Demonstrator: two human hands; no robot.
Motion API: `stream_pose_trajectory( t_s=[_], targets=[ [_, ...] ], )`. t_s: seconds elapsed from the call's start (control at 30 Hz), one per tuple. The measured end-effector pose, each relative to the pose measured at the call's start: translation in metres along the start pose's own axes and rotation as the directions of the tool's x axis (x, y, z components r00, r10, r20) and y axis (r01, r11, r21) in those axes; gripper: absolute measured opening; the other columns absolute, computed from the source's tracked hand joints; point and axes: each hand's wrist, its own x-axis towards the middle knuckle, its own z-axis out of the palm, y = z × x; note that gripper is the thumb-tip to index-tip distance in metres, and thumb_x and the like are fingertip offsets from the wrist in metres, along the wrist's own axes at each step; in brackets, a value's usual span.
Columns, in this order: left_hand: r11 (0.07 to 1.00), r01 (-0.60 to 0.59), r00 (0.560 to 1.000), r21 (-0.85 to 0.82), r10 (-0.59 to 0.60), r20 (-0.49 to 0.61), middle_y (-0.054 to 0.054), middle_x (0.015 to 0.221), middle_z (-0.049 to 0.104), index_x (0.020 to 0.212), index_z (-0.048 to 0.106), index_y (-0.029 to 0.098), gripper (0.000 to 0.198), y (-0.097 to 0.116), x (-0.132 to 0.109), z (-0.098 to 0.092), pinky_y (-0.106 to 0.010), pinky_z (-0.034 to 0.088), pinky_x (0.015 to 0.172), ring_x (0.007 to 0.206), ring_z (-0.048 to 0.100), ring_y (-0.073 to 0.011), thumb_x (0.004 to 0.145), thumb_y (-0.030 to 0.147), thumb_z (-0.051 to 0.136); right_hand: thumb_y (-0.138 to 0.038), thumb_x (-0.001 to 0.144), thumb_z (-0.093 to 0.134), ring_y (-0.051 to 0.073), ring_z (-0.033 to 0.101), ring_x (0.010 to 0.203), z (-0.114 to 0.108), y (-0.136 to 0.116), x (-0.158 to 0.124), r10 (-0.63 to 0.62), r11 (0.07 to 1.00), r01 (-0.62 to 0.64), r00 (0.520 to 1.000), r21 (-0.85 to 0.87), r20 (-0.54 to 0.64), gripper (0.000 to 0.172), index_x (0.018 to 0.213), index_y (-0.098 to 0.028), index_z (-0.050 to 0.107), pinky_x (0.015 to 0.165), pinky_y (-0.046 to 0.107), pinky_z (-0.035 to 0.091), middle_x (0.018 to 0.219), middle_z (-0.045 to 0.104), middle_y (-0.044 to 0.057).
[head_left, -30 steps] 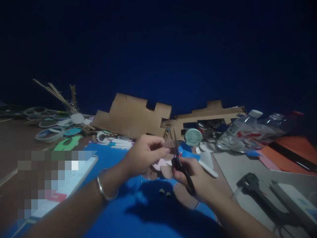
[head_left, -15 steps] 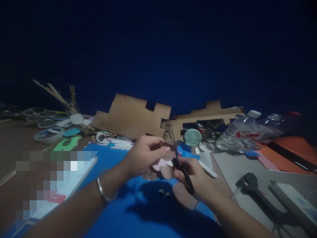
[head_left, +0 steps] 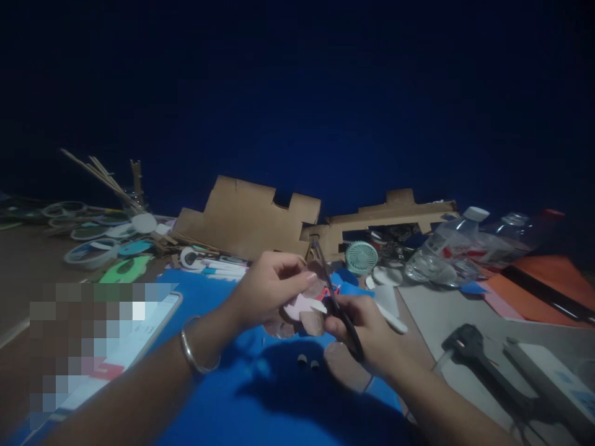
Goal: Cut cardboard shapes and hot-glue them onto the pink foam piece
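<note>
My left hand [head_left: 269,288] pinches a flower-like piece with rounded brownish lobes [head_left: 312,322] between thumb and fingers. A pale pink paper scrap [head_left: 303,307] lies across its middle. In my right hand [head_left: 369,334] are dark-handled scissors [head_left: 332,285], blades pointing up and away, close beside the lobes. Whether the blades touch the piece I cannot make out. Below my hands, a round brownish disc [head_left: 344,367] rests on the blue mat [head_left: 204,402], along with two small pale cylinders [head_left: 302,358].
Cut cardboard [head_left: 255,220] stands at the back, near a mint fan [head_left: 361,257]. Right are plastic bottles [head_left: 458,232], orange paper [head_left: 534,285] and a black glue gun [head_left: 483,365]. Left are tape rolls [head_left: 90,253], sticks [head_left: 105,173] and a partly blurred phone [head_left: 139,334].
The held piece has turned slightly in my left hand, showing more of the pink paper. My right hand and the scissors have hardly moved.
</note>
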Motion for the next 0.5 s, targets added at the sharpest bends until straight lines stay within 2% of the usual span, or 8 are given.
stream_pose_trajectory(
  t_s=[0.5],
  targets=[
    [1.0, -0.006, 0.999, 0.022, 0.007, -0.048, 0.004, 0.05, 0.048, 0.059, 0.055, 0.013, 0.024, 0.0045, 0.0011, -0.0008, -0.016, 0.033, 0.04, 0.044, 0.044, -0.0058, 0.077, 0.028, 0.057, -0.06, 0.065, 0.062, 0.008, 0.024, 0.047, -0.002, -0.0016, -0.0014, 0.042, 0.996, -0.046, 0.998, -0.077, -0.055, 0.05, 0.051, -0.02, 0.036, 0.043, 0.022, 0.017, 0.05, 0.027, -0.006]
  ],
)
